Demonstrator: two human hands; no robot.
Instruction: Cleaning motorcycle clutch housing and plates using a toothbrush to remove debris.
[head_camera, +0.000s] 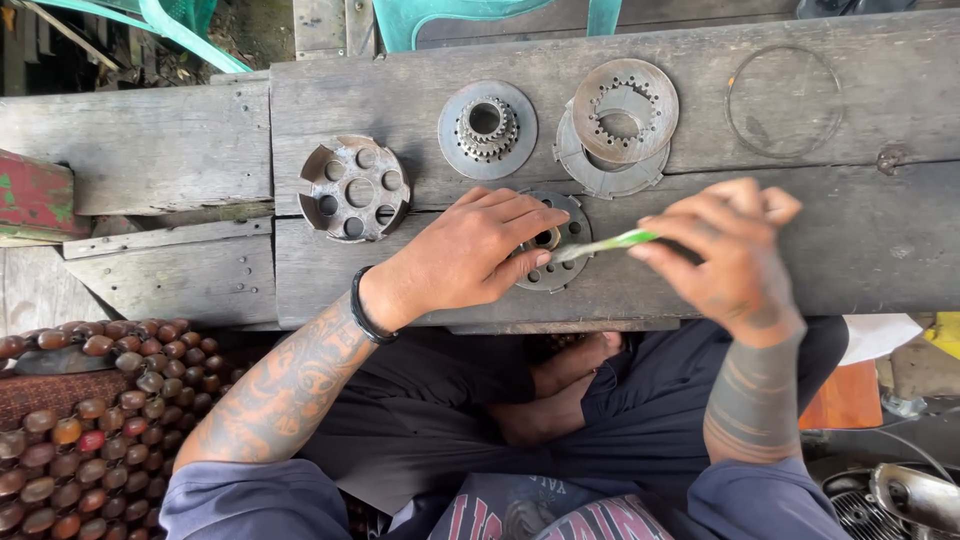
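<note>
- The left hand (470, 255) presses down on a round metal plate (553, 243) with holes, fingers spread over its rim; it looks pinned so it cannot slide on the wooden desk (880, 240).
- The right hand (735, 255) pinches a green-handled tool (605, 244), its tip reaching the plate's centre.
- Beyond the plate sit a toothed hub (487, 128) and stacked discs (618, 125); to the plate's left, a holed drum (354, 188).
- A thin wire ring (784, 101) lies far right of the discs.
</note>
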